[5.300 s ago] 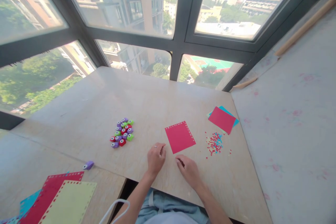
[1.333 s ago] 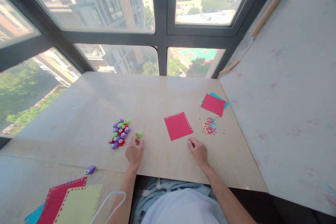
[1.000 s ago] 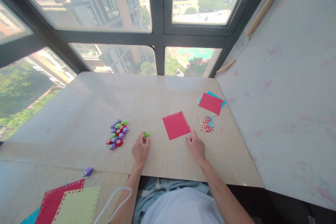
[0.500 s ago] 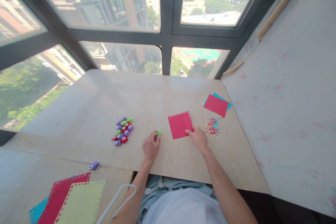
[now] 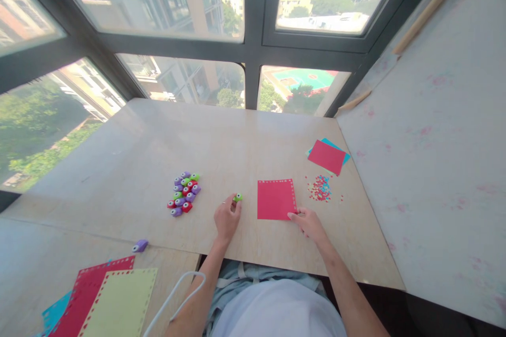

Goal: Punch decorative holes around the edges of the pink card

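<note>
**Red sheet turned square and pulled nearer**

The left hand (image 5: 226,217) sits just below the middle of the frame, fingers closed on a small green punch (image 5: 237,197) that it pinches at the fingertips. Half a second ago it held the punch in much the same spot; about a second ago hand and punch were further left, close to the cluster of punches (image 5: 184,194), which lies left of centre and has not changed.

The right hand (image 5: 310,224) is lower right of centre, thumb and forefinger gripping the lower right corner of the red sheet (image 5: 276,199). That sheet has a row of holes along its top and right edges. Half a second ago it lay tilted, with the hand on its right edge; now its edges run square to the frame and it lies slightly lower, nearer the person, just right of the green punch without touching it.

Right of the sheet is a scatter of paper dots (image 5: 323,188), and above that a red sheet over a blue one (image 5: 327,156), both as before. On the lower table at the bottom left lie a lone purple punch (image 5: 140,245) and a stack of punched sheets (image 5: 106,303), unmoved. All rests on the pale wooden table (image 5: 221,142) by the window.
</note>
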### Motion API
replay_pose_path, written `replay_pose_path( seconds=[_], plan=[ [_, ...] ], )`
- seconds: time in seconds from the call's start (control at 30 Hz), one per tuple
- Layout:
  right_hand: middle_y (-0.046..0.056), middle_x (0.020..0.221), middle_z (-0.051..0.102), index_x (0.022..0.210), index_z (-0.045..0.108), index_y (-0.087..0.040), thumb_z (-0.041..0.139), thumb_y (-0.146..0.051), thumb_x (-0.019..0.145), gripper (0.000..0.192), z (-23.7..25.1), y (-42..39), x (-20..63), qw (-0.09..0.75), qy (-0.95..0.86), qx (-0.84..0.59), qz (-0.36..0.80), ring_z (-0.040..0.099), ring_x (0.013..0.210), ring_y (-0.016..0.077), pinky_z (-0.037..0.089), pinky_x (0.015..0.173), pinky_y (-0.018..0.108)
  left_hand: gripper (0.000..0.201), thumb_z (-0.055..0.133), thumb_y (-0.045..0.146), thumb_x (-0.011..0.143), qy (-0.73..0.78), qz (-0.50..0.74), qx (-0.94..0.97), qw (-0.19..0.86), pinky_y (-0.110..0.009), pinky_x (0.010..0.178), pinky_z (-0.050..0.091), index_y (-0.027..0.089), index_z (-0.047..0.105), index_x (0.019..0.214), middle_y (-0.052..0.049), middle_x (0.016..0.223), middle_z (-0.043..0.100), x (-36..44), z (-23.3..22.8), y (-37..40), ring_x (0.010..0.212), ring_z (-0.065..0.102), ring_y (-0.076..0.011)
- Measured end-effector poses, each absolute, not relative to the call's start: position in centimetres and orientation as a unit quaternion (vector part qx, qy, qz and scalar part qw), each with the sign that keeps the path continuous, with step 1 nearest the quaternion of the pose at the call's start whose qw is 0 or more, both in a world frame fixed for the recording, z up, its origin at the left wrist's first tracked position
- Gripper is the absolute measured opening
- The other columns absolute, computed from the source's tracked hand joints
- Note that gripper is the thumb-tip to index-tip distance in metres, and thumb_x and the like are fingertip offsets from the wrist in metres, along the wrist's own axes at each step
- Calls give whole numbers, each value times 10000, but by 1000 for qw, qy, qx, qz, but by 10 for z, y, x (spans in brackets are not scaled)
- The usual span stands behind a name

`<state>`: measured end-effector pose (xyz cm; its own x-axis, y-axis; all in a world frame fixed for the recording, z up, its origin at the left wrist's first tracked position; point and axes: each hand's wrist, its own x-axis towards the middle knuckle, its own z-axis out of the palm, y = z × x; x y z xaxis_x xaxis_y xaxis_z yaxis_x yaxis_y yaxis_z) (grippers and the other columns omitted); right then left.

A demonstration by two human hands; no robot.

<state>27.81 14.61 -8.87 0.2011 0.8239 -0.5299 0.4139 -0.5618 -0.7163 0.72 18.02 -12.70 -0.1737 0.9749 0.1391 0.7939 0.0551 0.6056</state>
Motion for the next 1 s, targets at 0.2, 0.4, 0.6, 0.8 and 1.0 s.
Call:
replay_pose_path(
  seconds=[0.2, 0.4, 0.6, 0.8, 1.0],
  plan=[
    [-70, 480, 472, 902, 605, -151, 615, -368, 762, 258, -82, 125, 289, 216, -404, -732, 503, 393, 373, 79, 262, 312, 170, 289, 569, 308, 861, 707, 295, 624, 156, -251, 638, 385, 214, 647, 1123, -20, 774, 702, 7, -127, 180, 693, 623, -166],
    [-79, 489, 459, 860, 591, -179, 632, -356, 706, 239, -87, 116, 293, 213, -422, -714, 516, 406, 383, 86, 272, 336, 185, 289, 565, 317, 862, 708, 292, 626, 150, -249, 633, 382, 212, 648, 1118, -24, 767, 701, 7, -126, 179, 687, 618, -169],
    [-69, 487, 461, 779, 583, -190, 607, -380, 703, 206, -92, 108, 296, 228, -443, -704, 505, 393, 407, 95, 281, 409, 211, 291, 551, 326, 869, 706, 292, 626, 155, -252, 637, 396, 211, 649, 1117, -30, 773, 701, 7, -124, 179, 689, 624, -169],
    [-50, 541, 463, 651, 577, -182, 614, -328, 696, 157, -88, 102, 303, 211, -521, -687, 461, 428, 537, 115, 301, 527, 226, 293, 557, 314, 860, 707, 291, 625, 159, -250, 635, 395, 213, 654, 1118, -22, 769, 699, 6, -124, 179, 681, 614, -162],
    [-25, 652, 574, 766, 630, -163, 697, -311, 673, 188, -79, 97, 311, 170, -519, -632, 550, 495, 604, 120, 357, 561, 219, 292, 566, 293, 851, 705, 294, 625, 161, -251, 636, 390, 216, 659, 1116, -20, 761, 698, 6, -124, 179, 684, 614, -164]
  ],
)
